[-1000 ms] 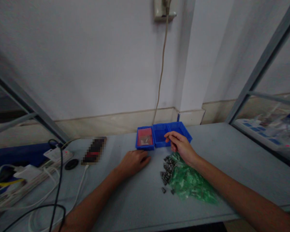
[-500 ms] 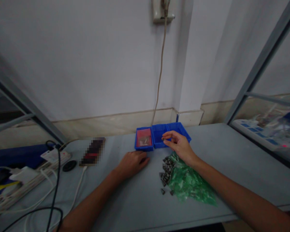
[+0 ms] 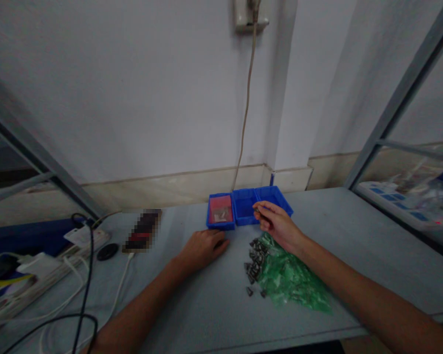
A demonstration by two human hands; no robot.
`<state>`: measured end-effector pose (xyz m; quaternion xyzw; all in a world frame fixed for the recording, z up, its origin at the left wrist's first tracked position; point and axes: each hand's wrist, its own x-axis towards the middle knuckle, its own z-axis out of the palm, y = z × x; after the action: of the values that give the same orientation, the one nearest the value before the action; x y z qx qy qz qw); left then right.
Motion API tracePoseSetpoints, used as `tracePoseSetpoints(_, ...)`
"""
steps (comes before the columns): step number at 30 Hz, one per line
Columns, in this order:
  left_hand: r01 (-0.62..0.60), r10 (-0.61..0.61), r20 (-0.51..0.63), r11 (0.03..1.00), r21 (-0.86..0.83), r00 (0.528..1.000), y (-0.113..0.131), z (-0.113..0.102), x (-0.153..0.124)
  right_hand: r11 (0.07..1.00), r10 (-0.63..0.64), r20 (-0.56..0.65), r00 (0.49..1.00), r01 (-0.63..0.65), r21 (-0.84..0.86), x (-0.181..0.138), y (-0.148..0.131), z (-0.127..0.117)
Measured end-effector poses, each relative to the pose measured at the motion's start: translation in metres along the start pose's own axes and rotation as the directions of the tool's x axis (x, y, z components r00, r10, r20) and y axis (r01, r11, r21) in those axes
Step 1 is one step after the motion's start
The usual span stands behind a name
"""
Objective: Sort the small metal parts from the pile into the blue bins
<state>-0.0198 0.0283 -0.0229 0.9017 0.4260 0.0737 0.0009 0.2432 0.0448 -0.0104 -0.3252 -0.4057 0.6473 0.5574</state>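
My right hand [image 3: 276, 223] is closed in a pinch on a small dark metal piece [image 3: 257, 210], whose exact kind is too small to make out. It hovers over the front of the middle blue bin [image 3: 244, 206] and the right blue bin [image 3: 275, 195]. My left hand [image 3: 205, 250] rests on the table, palm down and thumb apart, just in front of the left blue bin [image 3: 221, 226]. That bin holds a red sheet with a small clear packet. Below my right hand, a pile of small metal pieces [image 3: 256, 258] spills from a green plastic bag [image 3: 295, 282].
A phone [image 3: 142, 231] with a white cable lies at the left, beside a round black disc [image 3: 107, 251]. Power strips and tangled cables [image 3: 51, 268] fill the left edge. A wall [image 3: 151, 98] and grey metal frames bound the table [image 3: 358, 231].
My right hand has moved slightly right, and its fingers have drawn closer together around the small metal piece. My left hand stays in place.
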Motion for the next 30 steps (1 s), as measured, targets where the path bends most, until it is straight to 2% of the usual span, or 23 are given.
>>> tracePoseSetpoints(6, -0.01, 0.01, -0.02, 1.0, 0.027, 1.0, -0.001, 0.002, -0.001, 1.0, 0.013, -0.041, 0.999, -0.013, 0.007, 0.002, 0.004, -0.003)
tracePoseSetpoints(9, -0.011, 0.011, -0.023, 1.0, 0.023, 1.0, -0.001, 0.002, -0.001, 0.993, -0.041, -0.026, 0.999, 0.038, -0.111, 0.003, 0.005, -0.002)
tracePoseSetpoints(11, -0.01, 0.011, -0.017, 1.0, 0.015, 1.0, -0.001, 0.002, -0.001, 0.962, -0.118, -0.017, 0.993, 0.11, -0.252, 0.003, 0.005, -0.002)
tracePoseSetpoints(13, -0.009, 0.009, -0.017, 1.0, 0.01, 1.0, 0.0, 0.001, -0.001, 0.877, -0.243, -0.006, 0.97, 0.218, -0.428, 0.002, 0.005, -0.003)
tracePoseSetpoints(15, -0.01, 0.01, -0.02, 1.0, 0.006, 1.0, 0.001, 0.0, -0.001, 0.745, -0.371, 0.032, 0.928, 0.318, -0.587, 0.001, 0.005, -0.002)
tracePoseSetpoints(17, -0.013, 0.013, -0.017, 1.0, 0.004, 1.0, 0.001, -0.001, -0.001, 0.639, -0.435, 0.083, 0.897, 0.373, -0.672, -0.002, 0.004, 0.0)
tracePoseSetpoints(18, -0.014, 0.015, -0.015, 1.0, 0.003, 1.0, 0.001, -0.002, -0.001, 0.624, -0.44, 0.097, 0.893, 0.381, -0.682, -0.004, 0.003, 0.002)
tracePoseSetpoints(19, -0.016, 0.016, -0.013, 1.0, 0.003, 1.0, 0.002, -0.002, -0.001, 0.639, -0.433, 0.099, 0.896, 0.383, -0.667, -0.006, 0.002, 0.004)
tracePoseSetpoints(21, -0.013, 0.013, -0.015, 1.0, 0.003, 1.0, 0.002, -0.002, -0.001, 0.772, -0.328, 0.089, 0.94, 0.322, -0.548, -0.009, 0.0, 0.008)
tracePoseSetpoints(23, -0.009, 0.009, -0.013, 1.0, 0.007, 1.0, 0.002, -0.002, -0.001, 0.922, -0.142, 0.098, 0.985, 0.167, -0.349, -0.01, -0.001, 0.011)
tracePoseSetpoints(24, -0.007, 0.007, -0.012, 1.0, 0.01, 1.0, 0.002, -0.002, -0.001, 0.962, -0.059, 0.114, 0.992, 0.086, -0.258, -0.011, -0.002, 0.012)
tracePoseSetpoints(26, -0.007, 0.007, -0.01, 1.0, 0.016, 1.0, 0.002, -0.001, -0.001, 0.992, 0.048, 0.145, 0.988, -0.031, -0.119, -0.01, -0.002, 0.011)
tracePoseSetpoints(30, -0.009, 0.009, -0.004, 1.0, 0.017, 1.0, 0.001, 0.0, 0.0, 0.994, 0.097, 0.181, 0.979, -0.103, 0.029, -0.008, -0.001, 0.009)
